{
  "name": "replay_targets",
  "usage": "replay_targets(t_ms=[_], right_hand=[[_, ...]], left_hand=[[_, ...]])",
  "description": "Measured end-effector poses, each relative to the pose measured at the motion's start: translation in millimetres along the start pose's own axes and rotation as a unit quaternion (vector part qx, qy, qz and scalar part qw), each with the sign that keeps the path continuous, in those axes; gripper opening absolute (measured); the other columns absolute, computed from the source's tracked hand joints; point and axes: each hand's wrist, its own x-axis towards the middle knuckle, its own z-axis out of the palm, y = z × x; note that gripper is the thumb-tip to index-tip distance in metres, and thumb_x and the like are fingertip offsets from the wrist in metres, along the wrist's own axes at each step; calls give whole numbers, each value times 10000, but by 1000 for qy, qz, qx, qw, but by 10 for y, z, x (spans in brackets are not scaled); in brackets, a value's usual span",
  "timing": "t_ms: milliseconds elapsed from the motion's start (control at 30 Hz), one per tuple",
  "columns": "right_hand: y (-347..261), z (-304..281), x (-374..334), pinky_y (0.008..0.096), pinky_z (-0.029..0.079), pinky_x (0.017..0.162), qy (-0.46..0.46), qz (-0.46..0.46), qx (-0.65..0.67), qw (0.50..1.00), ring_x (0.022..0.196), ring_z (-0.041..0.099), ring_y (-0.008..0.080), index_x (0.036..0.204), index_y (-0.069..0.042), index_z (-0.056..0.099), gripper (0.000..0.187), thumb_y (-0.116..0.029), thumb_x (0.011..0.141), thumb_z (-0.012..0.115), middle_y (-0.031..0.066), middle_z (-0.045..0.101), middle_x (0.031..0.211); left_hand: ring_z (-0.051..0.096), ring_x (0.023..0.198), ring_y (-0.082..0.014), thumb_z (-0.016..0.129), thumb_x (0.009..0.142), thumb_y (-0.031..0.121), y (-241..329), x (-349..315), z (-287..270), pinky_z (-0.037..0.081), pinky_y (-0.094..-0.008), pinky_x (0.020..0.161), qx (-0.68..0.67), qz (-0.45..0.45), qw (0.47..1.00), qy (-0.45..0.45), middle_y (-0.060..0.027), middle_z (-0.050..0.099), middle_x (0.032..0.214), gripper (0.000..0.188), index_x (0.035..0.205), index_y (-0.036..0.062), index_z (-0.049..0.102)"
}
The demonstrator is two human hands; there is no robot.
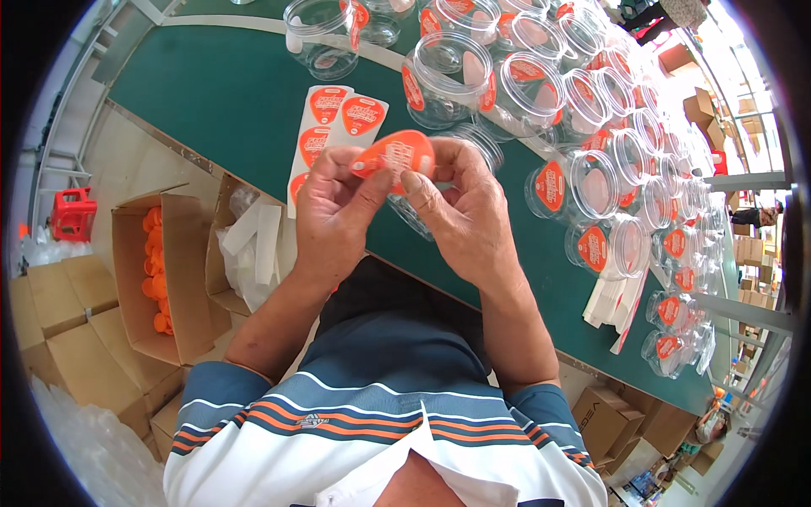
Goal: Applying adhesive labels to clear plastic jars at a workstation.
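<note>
Both my hands meet over the near edge of a green table (228, 93). My left hand (336, 215) and my right hand (460, 211) pinch one orange oval sticker (395, 155) between thumbs and fingers, its printed face up. Just below and behind the sticker a clear plastic jar (477, 142) lies on the table, partly hidden by my right hand. A white backing sheet (334, 127) with three orange stickers on it lies on the table just left of my hands.
Many clear jars (591, 182) with orange labels crowd the table's right and far side. An open carton of orange lids (156, 270) and a carton of white backing strips (253, 245) stand on the floor at left. Peeled backing strips (612, 300) lie at right.
</note>
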Motion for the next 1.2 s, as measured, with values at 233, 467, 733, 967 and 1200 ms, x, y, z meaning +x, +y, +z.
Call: replay_targets(t_ms=[233, 467, 733, 967, 1200], right_hand=[[132, -474, 289, 257, 433, 597, 102, -1, 78, 992, 687, 496, 91, 974, -33, 674, 144, -110, 1056, 763, -6, 604, 787], [136, -904, 506, 283, 419, 590, -77, 46, -243, 966, 667, 485, 100, 913, -43, 640, 236, -168, 1059, 777, -2, 578, 761], [35, -892, 515, 302, 407, 591, -119, 36, -333, 935, 653, 453, 115, 887, -46, 616, 295, -212, 1054, 794, -6, 555, 742], [-38, -852, 494, 360, 448, 604, -126, 29, -383, 915, 640, 487, 174, 910, -22, 620, 296, -236, 1038, 781, 45, 607, 747], [-81, -813, 488, 419, 490, 627, -125, 24, -430, 894, 633, 569, 249, 930, -16, 642, 316, -281, 1023, 788, 91, 672, 764]], left_hand=[[594, 1330, -341, 899, 909, 215, -276, 21, 203, 494, -449, 1146, 208, 204, 956, -22, -192, 575, 1504, 702, 1507, 53, 571], [570, 1388, -389, 895, 911, 260, -496, -30, 253, 483, -478, 1185, 376, 226, 896, -71, -209, 530, 1559, 778, 1560, 56, 518], [561, 1412, -400, 892, 912, 259, -523, 0, 229, 478, -489, 1196, 367, 229, 897, -85, -210, 522, 1570, 782, 1566, 57, 512], [563, 1412, -399, 892, 913, 250, -512, -3, 231, 489, -486, 1185, 375, 230, 894, -83, -212, 525, 1570, 785, 1570, 59, 508], [570, 1403, -398, 886, 920, 252, -483, -11, 241, 497, -472, 1177, 365, 226, 900, -81, -218, 529, 1576, 729, 1539, 55, 555]])
